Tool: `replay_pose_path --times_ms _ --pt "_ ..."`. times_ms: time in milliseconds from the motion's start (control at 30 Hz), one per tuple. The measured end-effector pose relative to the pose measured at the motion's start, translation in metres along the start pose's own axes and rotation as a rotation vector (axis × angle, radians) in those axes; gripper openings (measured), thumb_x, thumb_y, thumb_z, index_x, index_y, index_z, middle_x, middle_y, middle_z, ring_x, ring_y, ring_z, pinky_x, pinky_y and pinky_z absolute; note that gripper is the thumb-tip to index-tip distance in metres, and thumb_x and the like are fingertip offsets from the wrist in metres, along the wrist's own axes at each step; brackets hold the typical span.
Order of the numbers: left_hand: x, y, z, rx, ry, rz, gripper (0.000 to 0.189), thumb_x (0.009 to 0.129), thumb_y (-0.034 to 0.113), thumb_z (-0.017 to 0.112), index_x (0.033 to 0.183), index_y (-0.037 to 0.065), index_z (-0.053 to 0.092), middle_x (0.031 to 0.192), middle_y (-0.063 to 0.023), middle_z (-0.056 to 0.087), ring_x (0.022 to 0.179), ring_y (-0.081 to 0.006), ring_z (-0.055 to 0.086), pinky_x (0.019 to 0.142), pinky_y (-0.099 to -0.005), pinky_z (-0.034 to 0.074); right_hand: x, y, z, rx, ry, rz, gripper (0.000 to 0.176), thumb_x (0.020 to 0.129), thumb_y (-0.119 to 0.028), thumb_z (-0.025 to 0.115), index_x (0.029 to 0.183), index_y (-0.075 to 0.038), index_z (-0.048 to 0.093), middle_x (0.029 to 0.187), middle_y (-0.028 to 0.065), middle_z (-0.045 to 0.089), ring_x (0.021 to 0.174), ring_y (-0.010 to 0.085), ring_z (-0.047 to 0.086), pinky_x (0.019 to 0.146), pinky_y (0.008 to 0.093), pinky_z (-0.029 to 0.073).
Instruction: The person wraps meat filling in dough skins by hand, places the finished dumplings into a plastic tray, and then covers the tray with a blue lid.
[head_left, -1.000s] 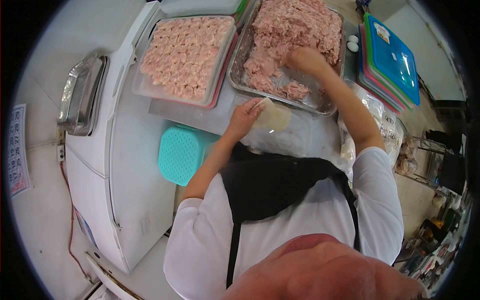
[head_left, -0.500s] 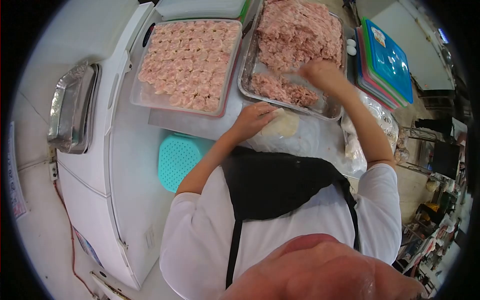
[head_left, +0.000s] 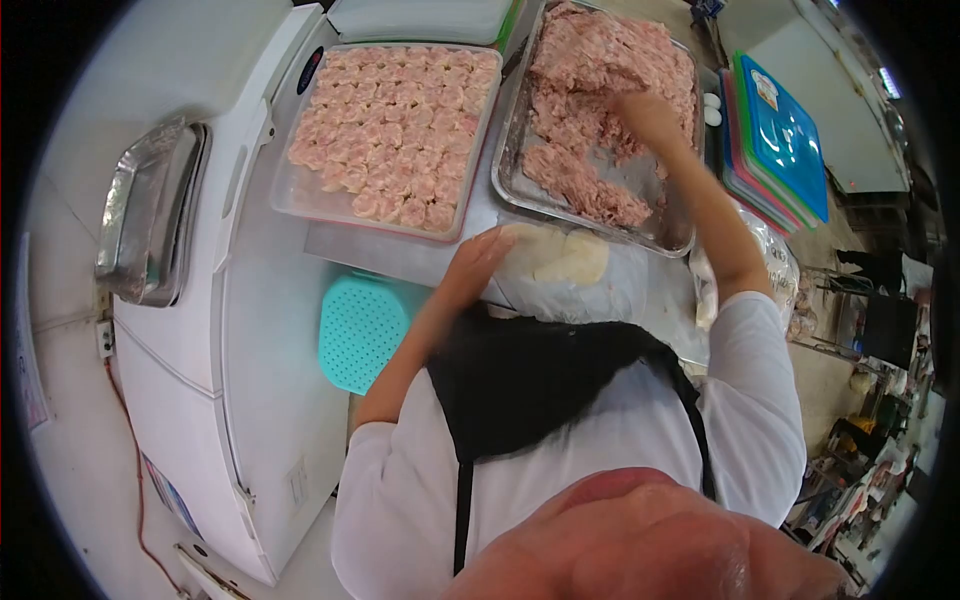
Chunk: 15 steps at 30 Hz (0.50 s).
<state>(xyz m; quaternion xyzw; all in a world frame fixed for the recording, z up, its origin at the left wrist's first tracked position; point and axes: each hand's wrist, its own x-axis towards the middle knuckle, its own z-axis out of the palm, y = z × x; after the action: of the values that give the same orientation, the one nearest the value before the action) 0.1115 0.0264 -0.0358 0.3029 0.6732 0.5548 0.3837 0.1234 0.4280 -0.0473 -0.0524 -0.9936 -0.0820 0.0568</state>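
The right hand (head_left: pixel 642 115) is at the ground meat (head_left: pixel 610 50) in the far metal tray (head_left: pixel 672 215). The left hand (head_left: pixel 480 262) is nearer, at the left edge of pale dough wrappers (head_left: pixel 575 260). Blur and angle mean I cannot tell either grip. Dumplings (head_left: pixel 395 125) fill a plastic container (head_left: pixel 312 192), far left.

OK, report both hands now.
Left hand: at pale, flat dough sheets; grip cannot be told.
Right hand: at pink, coarse minced meat; grip cannot be told.
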Motion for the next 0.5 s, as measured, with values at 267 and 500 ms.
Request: replay_pose_path --times_ms 267,500 --pt "-0.018 -0.003 0.006 0.014 0.173 0.049 0.034 0.093 0.026 0.055 0.112 -0.002 0.060 0.101 -0.0085 0.065 0.092 -0.0133 0.058 0.084 -0.0280 0.045 -0.060 -0.084 -0.045 0.111 -0.158 -0.342 0.016 0.082 -0.023 0.058 0.078 -0.009 0.063 0.075 0.0106 0.064 0.073 0.0297 0.065 0.061 0.0420 0.051" --pt "-0.016 -0.011 0.014 0.113 0.156 0.094 0.021 0.089 0.013 0.061 0.104 0.000 0.064 0.093 -0.0041 0.065 0.083 -0.0091 0.058 0.074 -0.0250 0.047 -0.042 0.008 -0.054 -0.068 -0.012 0.008 0.019 0.082 -0.026 0.058 0.076 -0.009 0.064 0.072 0.0087 0.064 0.070 0.0285 0.065 0.061 0.0424 0.051"
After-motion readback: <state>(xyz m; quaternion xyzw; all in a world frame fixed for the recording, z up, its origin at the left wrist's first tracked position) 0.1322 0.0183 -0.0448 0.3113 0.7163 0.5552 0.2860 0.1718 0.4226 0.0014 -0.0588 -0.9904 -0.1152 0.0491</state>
